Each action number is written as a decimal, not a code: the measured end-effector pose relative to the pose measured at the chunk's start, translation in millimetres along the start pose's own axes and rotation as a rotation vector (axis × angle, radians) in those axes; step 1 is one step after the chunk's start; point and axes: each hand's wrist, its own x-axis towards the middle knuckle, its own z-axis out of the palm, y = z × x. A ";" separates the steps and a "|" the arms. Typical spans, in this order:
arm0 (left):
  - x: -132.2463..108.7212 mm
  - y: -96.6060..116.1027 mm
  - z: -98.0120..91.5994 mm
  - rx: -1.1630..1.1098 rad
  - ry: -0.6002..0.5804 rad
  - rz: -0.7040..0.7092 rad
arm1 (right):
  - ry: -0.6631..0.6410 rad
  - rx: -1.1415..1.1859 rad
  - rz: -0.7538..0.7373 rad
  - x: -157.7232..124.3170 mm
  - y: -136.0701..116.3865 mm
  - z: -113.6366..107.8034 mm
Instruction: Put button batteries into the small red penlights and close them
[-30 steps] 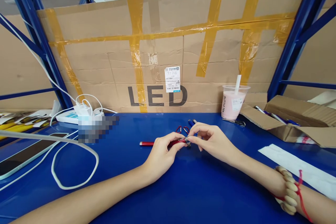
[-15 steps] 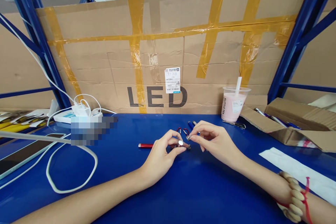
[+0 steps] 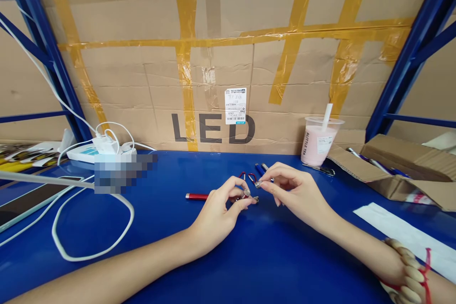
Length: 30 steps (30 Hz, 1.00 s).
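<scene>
My left hand (image 3: 221,209) is closed round a small cylinder (image 3: 246,193) with a round metallic end, pinched between thumb and fingers. Close by on the right, my right hand (image 3: 292,187) pinches a small silvery piece (image 3: 258,184) at its fingertips. A red tube (image 3: 196,196) lies on the blue table just left of my left hand. Red carabiner-like clips (image 3: 252,177) lie behind and between the hands. Blue pen-like items (image 3: 260,169) are partly hidden behind my right hand. Another small metal end (image 3: 255,199) shows beyond my left fingertips.
A pink drink cup (image 3: 317,145) stands at the back right, a black-and-silver item (image 3: 322,169) at its base. An open cardboard box (image 3: 392,183) and white paper (image 3: 402,228) are on the right. Left are a phone (image 3: 32,202), white cables (image 3: 53,237) and a power strip (image 3: 83,154).
The view has shifted slightly. The round end in my left hand has tilted, showing less of its bright face. Both hands still hold their small pieces close together.
</scene>
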 end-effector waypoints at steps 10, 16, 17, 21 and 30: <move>-4.9 5.8 0.8 0.010 -0.010 0.072 | -0.001 -0.021 0.022 -0.6 -0.9 0.9; -5.7 4.5 1.0 0.011 -0.026 0.084 | -0.010 -0.003 0.017 -1.7 -0.1 1.2; -5.7 4.8 1.1 0.013 -0.028 0.086 | -0.013 0.000 0.018 -1.9 0.0 1.4; -5.9 6.4 1.7 0.012 -0.034 0.081 | -0.023 0.016 0.019 -1.8 -0.3 1.5; -4.6 5.8 1.0 0.115 -0.030 0.046 | -0.047 0.035 -0.024 -2.8 -2.1 0.9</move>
